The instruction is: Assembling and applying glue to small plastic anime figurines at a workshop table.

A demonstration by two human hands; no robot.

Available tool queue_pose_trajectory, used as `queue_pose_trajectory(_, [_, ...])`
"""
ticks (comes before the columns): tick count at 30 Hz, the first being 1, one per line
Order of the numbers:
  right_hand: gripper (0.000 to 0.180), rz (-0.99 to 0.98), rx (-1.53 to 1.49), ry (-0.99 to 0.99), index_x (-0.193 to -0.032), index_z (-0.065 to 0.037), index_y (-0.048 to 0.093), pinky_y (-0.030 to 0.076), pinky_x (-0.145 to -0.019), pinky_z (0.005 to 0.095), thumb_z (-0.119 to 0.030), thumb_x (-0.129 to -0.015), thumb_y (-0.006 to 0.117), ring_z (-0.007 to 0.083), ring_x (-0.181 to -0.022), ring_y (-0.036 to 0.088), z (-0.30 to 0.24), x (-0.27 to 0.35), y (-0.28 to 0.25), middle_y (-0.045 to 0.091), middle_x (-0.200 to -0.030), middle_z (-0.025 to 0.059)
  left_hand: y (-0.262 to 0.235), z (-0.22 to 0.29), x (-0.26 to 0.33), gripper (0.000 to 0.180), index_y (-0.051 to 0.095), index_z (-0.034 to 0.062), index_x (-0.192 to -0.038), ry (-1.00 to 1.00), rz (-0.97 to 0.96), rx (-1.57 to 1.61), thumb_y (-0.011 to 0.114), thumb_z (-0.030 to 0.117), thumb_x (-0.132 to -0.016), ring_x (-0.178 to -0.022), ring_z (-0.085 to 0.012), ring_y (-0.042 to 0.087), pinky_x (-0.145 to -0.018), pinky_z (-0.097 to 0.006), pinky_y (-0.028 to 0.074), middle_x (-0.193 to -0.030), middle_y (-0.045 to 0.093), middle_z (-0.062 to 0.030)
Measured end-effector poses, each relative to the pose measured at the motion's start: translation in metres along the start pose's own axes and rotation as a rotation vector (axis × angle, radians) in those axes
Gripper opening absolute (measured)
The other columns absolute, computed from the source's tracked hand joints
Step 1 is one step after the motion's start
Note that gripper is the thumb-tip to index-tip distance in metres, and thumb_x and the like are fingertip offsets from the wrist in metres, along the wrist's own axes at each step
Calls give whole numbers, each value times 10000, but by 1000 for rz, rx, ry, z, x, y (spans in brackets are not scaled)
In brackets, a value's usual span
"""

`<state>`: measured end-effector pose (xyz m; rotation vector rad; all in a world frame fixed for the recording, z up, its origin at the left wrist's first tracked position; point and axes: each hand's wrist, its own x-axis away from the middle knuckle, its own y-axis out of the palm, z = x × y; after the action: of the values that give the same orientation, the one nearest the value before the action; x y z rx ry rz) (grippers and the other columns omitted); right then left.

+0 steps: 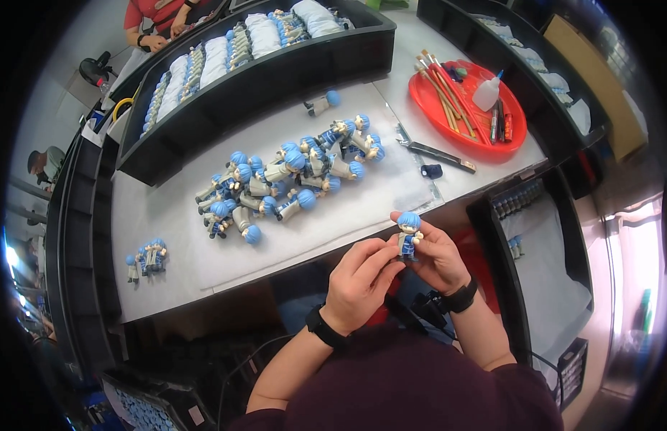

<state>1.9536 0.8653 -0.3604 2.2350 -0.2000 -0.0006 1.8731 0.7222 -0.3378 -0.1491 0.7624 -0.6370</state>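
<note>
Close head-height fisheye; steeply downward

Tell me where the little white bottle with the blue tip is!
In the head view, the white bottle is at the upper right, in the red tray, just right of the paintbrushes.

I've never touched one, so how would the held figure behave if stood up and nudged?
The figure might tip, its big head topping a narrower body. It looks stiff, upright between left hand and right hand.
</note>
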Motion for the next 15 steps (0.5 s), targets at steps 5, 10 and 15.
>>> queue_pose_trajectory(5, [418,-20,-2,-26,-1263,26,314,445,-817,292,-95,-880,430,185,-941,552,-5,0,1,558,-1020,148,8,0,-1,256,598,-14,-880,-22,-7,49,687,-39,-641,-749,-191,592,-645,-262,499,-892,529,-102])
queue_pose_trajectory(10, [407,22,9,-21,-1254,26,326,444,-819,293,-97,-881,428,189,-941,553,-6,0,1,561,-1013,150,10,0,-1,240,600,-17,-871,-27,-15,52,684,-36,-646,-745,-189,590,-652,-262,500,-906,522,-105])
queue_pose_trajectory(15, [476,42,70,-41,-1238,31,344,458,-787,304,-168,-842,518,199,-934,555,-9,7,2,540,-993,109,-13,-2,2,215,604,-7,-851,-29,-14,-99,683,-22,-652,-723,-180,581,-612,-257,481,-872,545,-98])
